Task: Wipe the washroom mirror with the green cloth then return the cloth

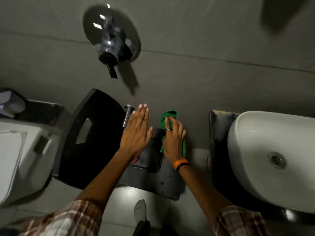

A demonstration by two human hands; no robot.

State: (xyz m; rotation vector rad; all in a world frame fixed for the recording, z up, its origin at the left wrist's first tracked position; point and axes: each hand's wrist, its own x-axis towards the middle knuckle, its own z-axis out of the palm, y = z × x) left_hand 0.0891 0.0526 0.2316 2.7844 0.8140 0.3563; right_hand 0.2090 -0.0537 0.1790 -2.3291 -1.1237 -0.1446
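Right hand [173, 138] is clenched on the green cloth [167, 116], fingers curled over it w/ cloth bunched under the palm and poking out above the fingertips and below the heel of the hand; it sits low against the grey tiled wall [204, 79], just over the back edge of a black tray/shelf [153, 178] between the toilet and the basin. Left hand [137, 132] is released, flat and open w/ fingers together, holding nothing, hovering just beside the right one near a chrome pipe stub [127, 116]; probably there to steady or help gather the cloth. No mirror in view, so can't tell if wiping is done. Judging by the low position btwn fixtures, this looks like either pickup or put-back of the cloth at its storage spot; can't say which. White basin [265, 150] is well to the right, toilet cistern [20, 150] to the left, a chrome wall valve [110, 36] above. Frame is motion-blurred, so fine grip detail is unclear.
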